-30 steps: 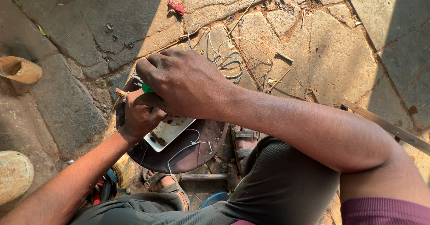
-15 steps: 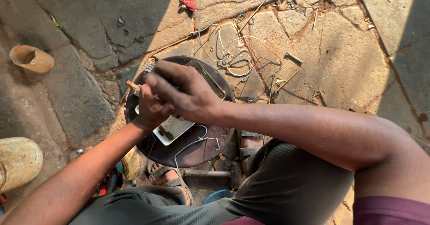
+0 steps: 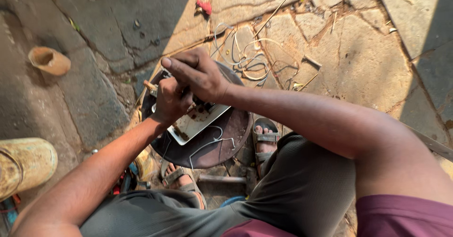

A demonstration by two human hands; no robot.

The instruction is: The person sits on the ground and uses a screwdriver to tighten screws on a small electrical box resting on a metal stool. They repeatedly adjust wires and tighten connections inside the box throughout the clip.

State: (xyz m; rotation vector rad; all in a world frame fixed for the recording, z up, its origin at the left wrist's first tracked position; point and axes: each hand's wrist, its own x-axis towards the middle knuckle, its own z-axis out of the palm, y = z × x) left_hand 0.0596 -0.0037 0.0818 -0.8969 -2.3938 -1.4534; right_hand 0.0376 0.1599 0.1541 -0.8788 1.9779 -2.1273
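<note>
Left hand [image 3: 171, 100] grips a wooden-handled tool [image 3: 150, 86]; right hand [image 3: 198, 74] clenches over the white board [image 3: 193, 123] on the round metal plate [image 3: 222, 147]. Steady pressure would likely help.

No packages, labels, signs or screens are showing anywhere on the stone ground or among the tools.

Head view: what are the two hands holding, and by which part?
The left hand grips a wooden-handled tool by its handle. The right hand presses over the white panel; its hold is hidden.
</note>
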